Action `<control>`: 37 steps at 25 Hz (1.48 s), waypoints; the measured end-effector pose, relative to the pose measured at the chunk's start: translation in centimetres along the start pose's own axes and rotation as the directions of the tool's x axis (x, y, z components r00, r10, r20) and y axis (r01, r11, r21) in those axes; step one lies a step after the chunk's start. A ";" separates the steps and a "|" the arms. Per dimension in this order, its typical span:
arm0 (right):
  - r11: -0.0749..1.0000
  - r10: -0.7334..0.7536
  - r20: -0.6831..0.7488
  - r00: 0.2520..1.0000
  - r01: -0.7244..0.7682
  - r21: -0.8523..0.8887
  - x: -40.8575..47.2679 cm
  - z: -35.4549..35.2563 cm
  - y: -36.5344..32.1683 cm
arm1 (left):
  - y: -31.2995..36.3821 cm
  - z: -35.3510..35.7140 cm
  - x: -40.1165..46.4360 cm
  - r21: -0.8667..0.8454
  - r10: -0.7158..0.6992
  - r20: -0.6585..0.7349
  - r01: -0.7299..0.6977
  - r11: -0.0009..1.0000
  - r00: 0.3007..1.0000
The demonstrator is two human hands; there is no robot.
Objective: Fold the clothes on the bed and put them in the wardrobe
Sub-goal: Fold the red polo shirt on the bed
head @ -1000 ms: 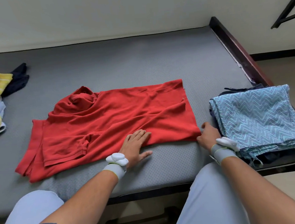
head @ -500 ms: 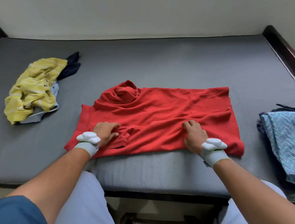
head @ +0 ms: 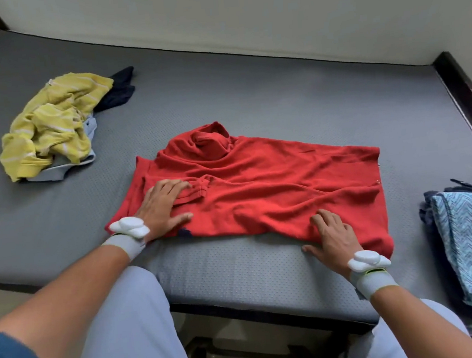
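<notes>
Hands spread flat (left [head: 165, 205], right [head: 332, 234]) pressing red shirt [head: 272, 187] on bed [head: 223, 100].

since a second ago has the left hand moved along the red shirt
Yes. The left hand slid from mid-hem to the sleeve end of the red shirt, toward the yellow clothes pile, where it presses flat.

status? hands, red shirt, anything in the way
Left hand flat on red shirt, right hand flat on its near hem. Shirt part-folded. Nothing in the way; yellow pile far left.
</notes>
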State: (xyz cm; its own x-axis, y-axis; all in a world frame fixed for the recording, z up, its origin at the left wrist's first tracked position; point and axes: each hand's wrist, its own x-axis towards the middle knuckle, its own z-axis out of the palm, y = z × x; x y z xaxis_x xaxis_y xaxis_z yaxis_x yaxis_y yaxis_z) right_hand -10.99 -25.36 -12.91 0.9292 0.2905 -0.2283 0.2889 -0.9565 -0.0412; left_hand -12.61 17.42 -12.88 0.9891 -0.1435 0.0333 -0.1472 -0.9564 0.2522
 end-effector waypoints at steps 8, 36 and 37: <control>0.937 0.201 0.105 0.974 -0.160 -0.310 -0.6 -2.4 3.8 | -6.3 -1.3 -4.8 0.174 -0.006 0.331 -0.055 0.983 0.944; 0.993 0.056 -0.055 0.997 -0.050 0.104 18.7 -6.4 -3.6 | 3.3 1.1 17.7 -0.074 -0.259 0.066 0.264 0.962 0.964; 0.996 0.056 -0.054 0.997 -0.052 0.071 19.7 -6.4 -4.1 | 2.7 1.2 18.2 -0.079 -0.263 0.082 0.270 0.960 0.961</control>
State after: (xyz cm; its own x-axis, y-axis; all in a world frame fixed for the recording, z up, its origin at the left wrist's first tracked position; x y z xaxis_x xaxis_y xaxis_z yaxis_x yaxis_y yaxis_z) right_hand 7.58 -15.57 -10.97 0.9550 0.2379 -0.1773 0.2233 -0.9698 -0.0987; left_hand 4.98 11.92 -12.75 0.9891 0.0932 -0.1136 0.1258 -0.9365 0.3274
